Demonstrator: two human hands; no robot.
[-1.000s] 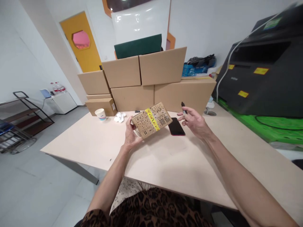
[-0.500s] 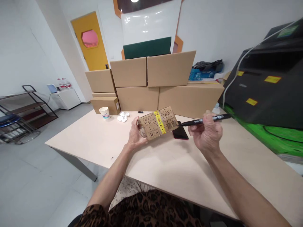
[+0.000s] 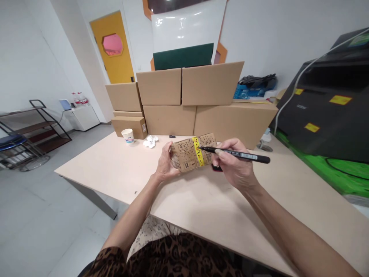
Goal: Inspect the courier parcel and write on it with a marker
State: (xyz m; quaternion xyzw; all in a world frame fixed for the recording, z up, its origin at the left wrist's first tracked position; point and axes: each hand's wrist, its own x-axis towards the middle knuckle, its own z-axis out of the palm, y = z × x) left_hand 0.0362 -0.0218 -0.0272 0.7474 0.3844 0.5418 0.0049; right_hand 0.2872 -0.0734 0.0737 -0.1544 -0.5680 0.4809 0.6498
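My left hand (image 3: 164, 164) grips the left end of a small brown cardboard box (image 3: 188, 155) printed with black symbols and wrapped by a strip of yellow tape (image 3: 198, 151). The box is held tilted just above the table. My right hand (image 3: 233, 166) is closed around a black marker pen (image 3: 241, 155), and its tip touches the box at the yellow tape. A dark phone (image 3: 215, 167) lies on the table behind my right hand, mostly hidden by it.
On the beige table (image 3: 201, 200) stand a paper cup (image 3: 127, 135), a crumpled white tissue (image 3: 150, 141) and a small black cap (image 3: 172, 136). Stacked cardboard boxes (image 3: 198, 100) line the far edge. A large black printer (image 3: 328, 100) is at the right, a metal rack (image 3: 29, 132) at the left.
My right hand turned the marker from pointing up to lying sideways, then brought its tip left onto the box's yellow tape. The box dropped slightly lower.
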